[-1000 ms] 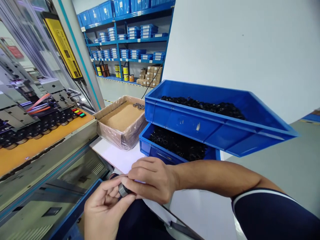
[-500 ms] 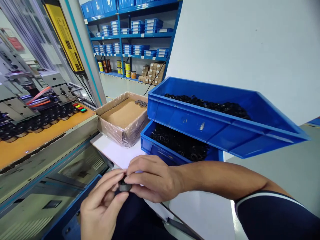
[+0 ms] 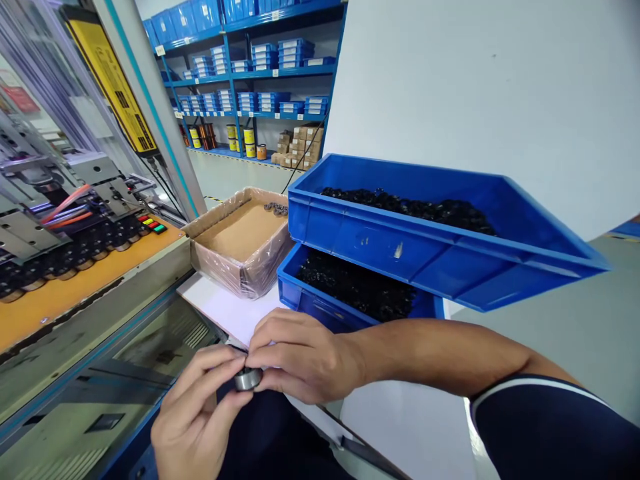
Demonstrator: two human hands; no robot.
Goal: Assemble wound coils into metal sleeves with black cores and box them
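Observation:
A small round metal ring [image 3: 249,380] with a black part on its top is pinched between my two hands, low in the middle of the view. My left hand [image 3: 197,410] grips its left side with thumb and fingertips. From the right, my right hand [image 3: 305,360] closes thumb and fingers on the same piece, and its fingertips cover much of the black top. The ring's shiny side faces me. Both hands are above my dark-clad lap, at the near edge of a white table [image 3: 227,313].
Two blue bins, an upper one [image 3: 370,243] tilted over a lower one [image 3: 320,310], hold black parts. A plastic-lined cardboard box [image 3: 240,233] contains several metal rings [image 3: 276,209]. At left, a machine bench [image 3: 100,273] carries rows of black-topped parts. Shelves [image 3: 275,73] stand behind.
The ring has turned slightly, and its side now looks brighter and shinier. My left hand has moved a little to the left and down. The camera view has shifted slightly.

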